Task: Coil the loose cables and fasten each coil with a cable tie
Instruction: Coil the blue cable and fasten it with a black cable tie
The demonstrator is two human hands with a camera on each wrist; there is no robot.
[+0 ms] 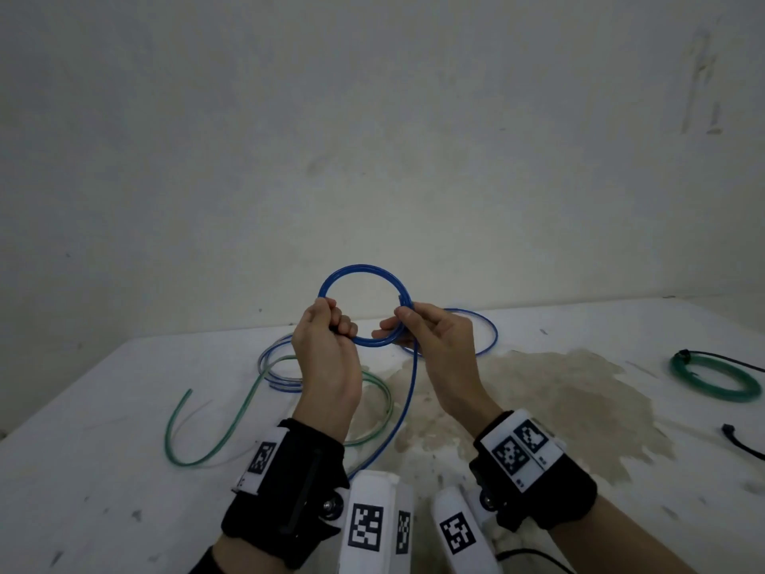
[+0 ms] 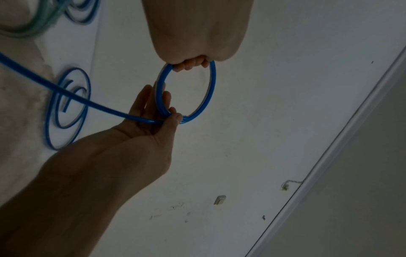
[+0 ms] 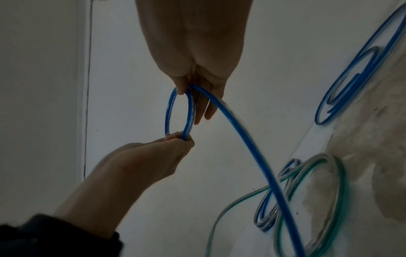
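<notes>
A blue cable is partly wound into a small coil held upright above the white table. My left hand grips the coil's left side in a fist. On the coil's right side, my right hand pinches the strands between thumb and fingers. The rest of the blue cable hangs from my right hand to the table and runs on in loose loops. The left wrist view shows the coil between left fingers and right thumb. The right wrist view shows the coil edge-on.
A loose green cable curls over the table's left half, crossing blue loops. A tied green coil and a black cable tie lie at the right. A brown stain covers the middle. A wall stands behind.
</notes>
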